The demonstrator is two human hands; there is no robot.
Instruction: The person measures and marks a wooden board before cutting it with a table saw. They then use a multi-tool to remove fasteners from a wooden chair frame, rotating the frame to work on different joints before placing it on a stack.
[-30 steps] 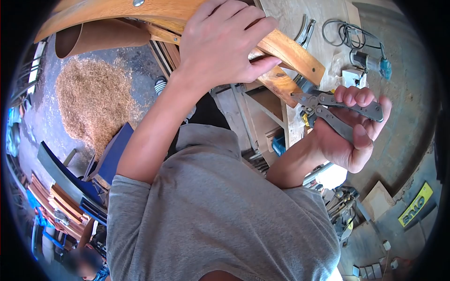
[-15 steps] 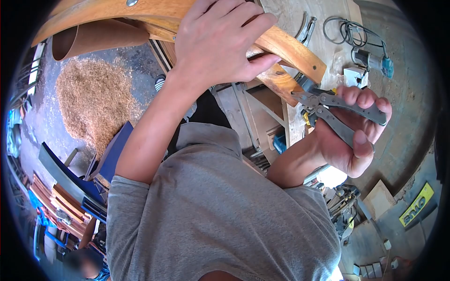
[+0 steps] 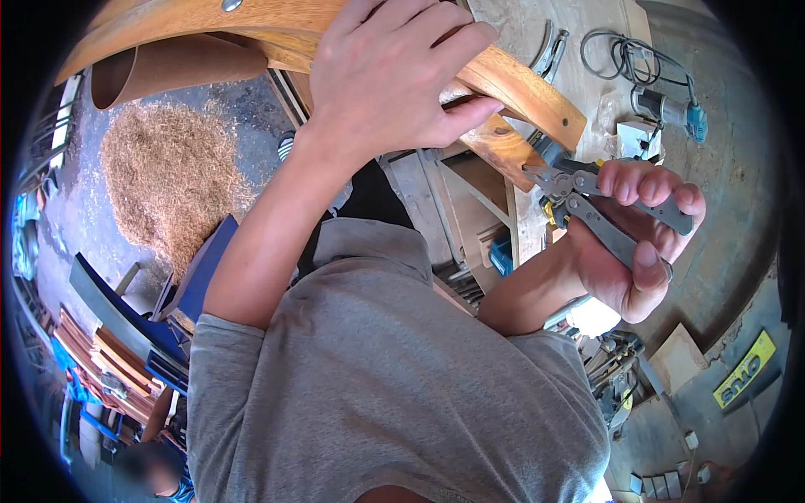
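My left hand (image 3: 394,80) is closed over a curved, varnished wooden piece (image 3: 511,84) at the top, its thumb pointing right along the wood. In my right hand (image 3: 641,226) is a grey multi-tool with plier jaws (image 3: 599,222); the fingers wrap one handle and the thumb presses the other, with the handles spread apart. The plier jaws are at the end of a lower wooden arm (image 3: 507,151), below the curved piece. Whether the jaws grip anything there is too small to tell.
Locking pliers (image 3: 551,52) and a corded power tool (image 3: 667,109) lie on the bench (image 3: 511,25) at the upper right. A sawdust heap (image 3: 172,180) covers floor at left, near a rolled brown sheet (image 3: 180,71). Another person (image 3: 155,469) is at lower left.
My right hand and the multi-tool have shifted very slightly right and down. My left hand and the wooden piece stay almost where they were.
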